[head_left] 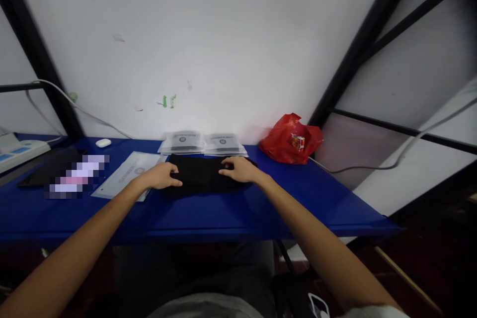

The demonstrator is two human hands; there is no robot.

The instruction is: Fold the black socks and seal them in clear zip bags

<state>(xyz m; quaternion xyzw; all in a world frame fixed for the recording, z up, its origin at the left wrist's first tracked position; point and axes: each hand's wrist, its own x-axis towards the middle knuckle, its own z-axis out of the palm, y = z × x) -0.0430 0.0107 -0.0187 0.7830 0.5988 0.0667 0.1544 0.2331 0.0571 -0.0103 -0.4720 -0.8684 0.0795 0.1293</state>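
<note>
A black folded cloth (pixel 199 171), perhaps a garment, lies flat on the blue table in front of me. At its left end, my left hand (pixel 161 176) has its fingers closed on the fabric, with the thumb toward the middle. My right hand (pixel 240 169) grips the other end, fingers curled with their tips partly lost against the black material. Just left of the cloth, partly behind my left hand and wrist, is a flat frosted plastic bag (pixel 124 171) with printed lettering.
Two stacks of frosted packets, a left stack (pixel 182 142) and a right stack (pixel 224 144), lie against the wall. A red plastic bag (pixel 286 141) sits right of them. At left are a white earbud case (pixel 103 143), a dark flat object (pixel 48 171) and a power strip (pixel 24 154).
</note>
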